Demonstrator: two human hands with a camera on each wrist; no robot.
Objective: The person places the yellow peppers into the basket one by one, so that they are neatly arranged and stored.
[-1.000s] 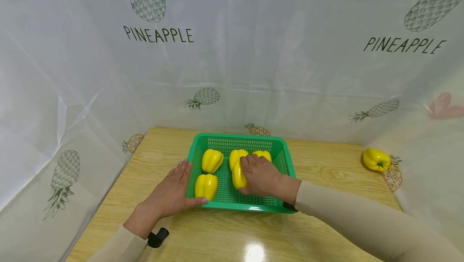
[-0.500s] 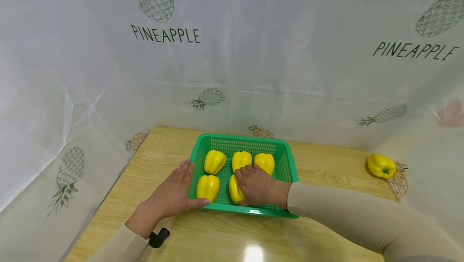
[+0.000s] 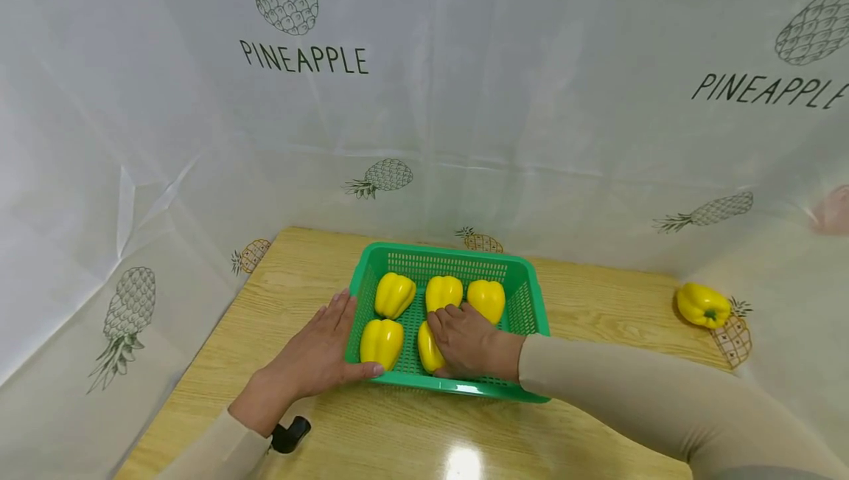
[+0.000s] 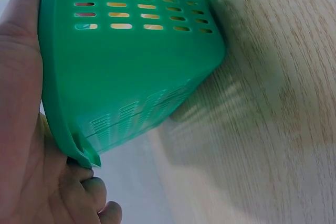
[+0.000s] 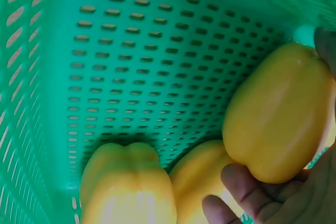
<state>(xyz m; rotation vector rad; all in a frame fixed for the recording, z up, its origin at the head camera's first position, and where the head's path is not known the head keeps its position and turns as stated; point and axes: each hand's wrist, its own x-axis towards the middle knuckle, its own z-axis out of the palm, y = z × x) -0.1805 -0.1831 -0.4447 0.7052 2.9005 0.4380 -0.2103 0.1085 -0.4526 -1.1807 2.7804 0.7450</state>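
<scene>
A green plastic basket (image 3: 458,385) stands on the table with several yellow bell peppers inside. My right hand (image 3: 466,340) reaches into its front half and grips a yellow bell pepper (image 3: 430,349). In the right wrist view that bell pepper (image 5: 278,116) lies between thumb and fingers, low in the basket near a side wall. My left hand (image 3: 312,351) lies against the basket's front left corner, fingers straight along the left rim and thumb on the front rim. Nearest to it inside is another bell pepper (image 3: 381,344).
Along the basket's back side sit a left bell pepper (image 3: 395,295), a middle bell pepper (image 3: 444,293) and a right bell pepper (image 3: 486,300). One more bell pepper (image 3: 703,306) lies at the table's right edge. A pineapple-print sheet (image 3: 530,133) hangs behind the wooden table (image 3: 371,436).
My right hand has lowered the gripped bell pepper toward the basket's front side, uncovering the back right bell pepper. The left hand stays at the corner. The head view has shifted slightly.
</scene>
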